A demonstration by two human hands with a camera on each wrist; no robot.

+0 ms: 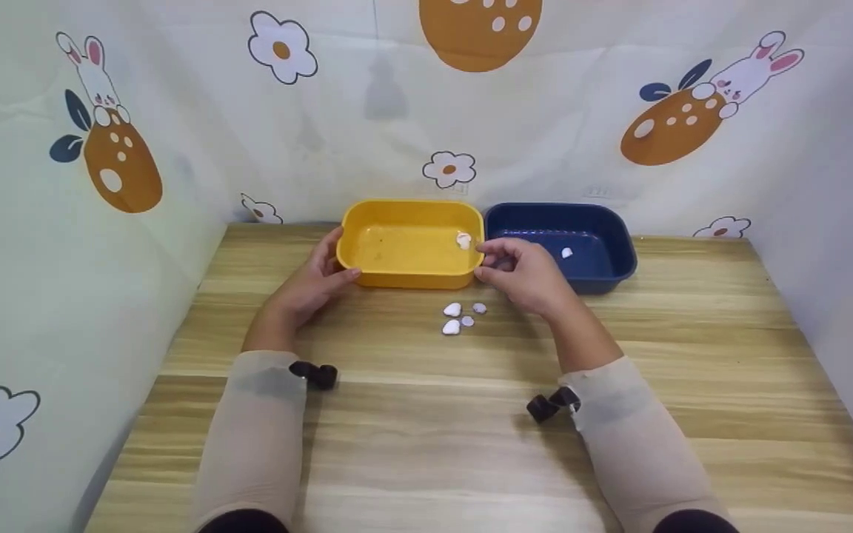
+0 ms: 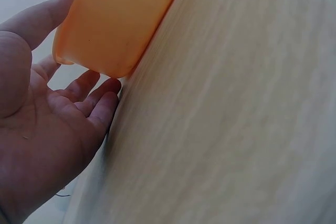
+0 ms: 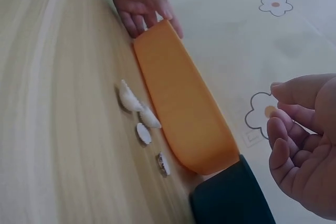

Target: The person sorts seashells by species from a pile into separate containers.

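My left hand (image 1: pixel 308 283) holds the left end of a yellow plastic basin (image 1: pixel 404 280). Its thumb lies at the near rim, the fingers around the end wall, as the left wrist view shows. My right hand (image 1: pixel 532 280) is raised over the left part of a dark blue basin (image 1: pixel 604 284), fingertips by the yellow basin's right rim. In the right wrist view its fingers are loosely bent, with nothing visible between them. A whitish shell (image 1: pixel 463 240) lies inside the yellow basin at the right. Another small white shell (image 1: pixel 566 252) sits in the blue one.
In front of the yellow basin, several shells lie on the wooden table (image 1: pixel 412 414): white ones (image 1: pixel 452 326) and smaller greyish ones (image 1: pixel 479 308). A patterned cloth (image 1: pixel 352 148) hangs right behind the basins and along both sides.
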